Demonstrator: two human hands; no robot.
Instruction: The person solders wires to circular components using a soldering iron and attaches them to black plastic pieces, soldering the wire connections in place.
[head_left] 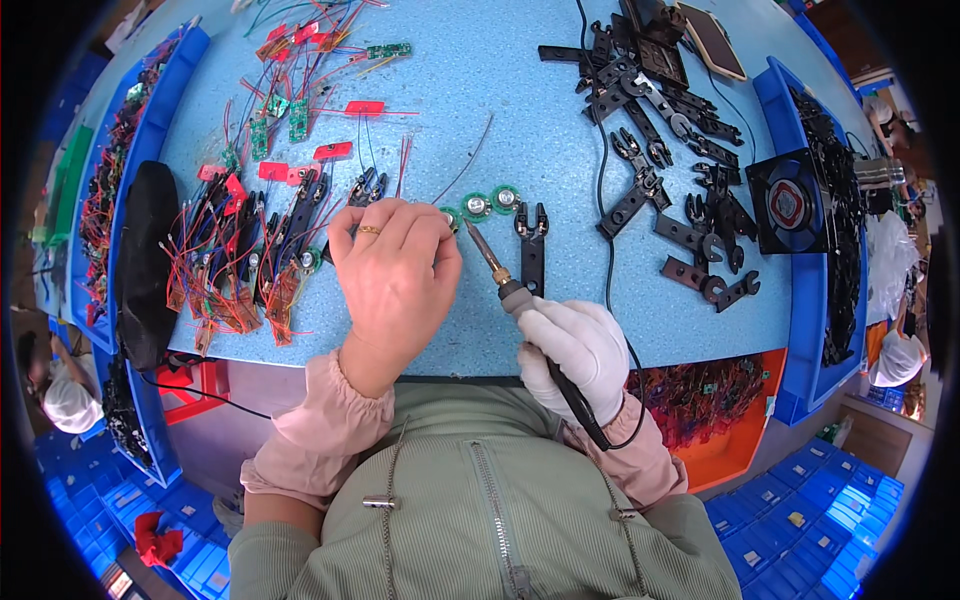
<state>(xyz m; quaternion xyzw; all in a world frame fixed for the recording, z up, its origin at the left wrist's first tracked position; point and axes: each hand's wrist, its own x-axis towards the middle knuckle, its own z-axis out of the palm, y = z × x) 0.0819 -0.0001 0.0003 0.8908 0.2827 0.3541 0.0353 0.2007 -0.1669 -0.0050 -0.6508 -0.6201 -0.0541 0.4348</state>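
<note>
The tabletop [540,90] is blue and speckled, and carries the work. The right bin [806,345], blue, stands at its right edge and contains black parts; the left bin [182,75], also blue, holds a tangle of wired pieces. Loose brackets [640,190], black, lie scattered at right. Wired assemblies [235,312] with red and blue leads lie bunched at left, alongside a black pouch [148,265].

The left hand [393,270] is bare, with a ring on one finger. Its grip is narrow, the fingers curled in toward the thumb; the fingertips are largely hidden, so what they hold cannot be told. The right hand [582,352] wears a white glove; its grip is closed firmly around the handle of the iron [514,297]. A square black fan [790,205] stands against the right bin.

A single black clip [531,255] lies just right of the iron's tip, prongs pointing away from the person. Smallest are the green discs [477,205], in a row between left hand and clip. The tip is just beside them; contact cannot be confirmed.
</note>
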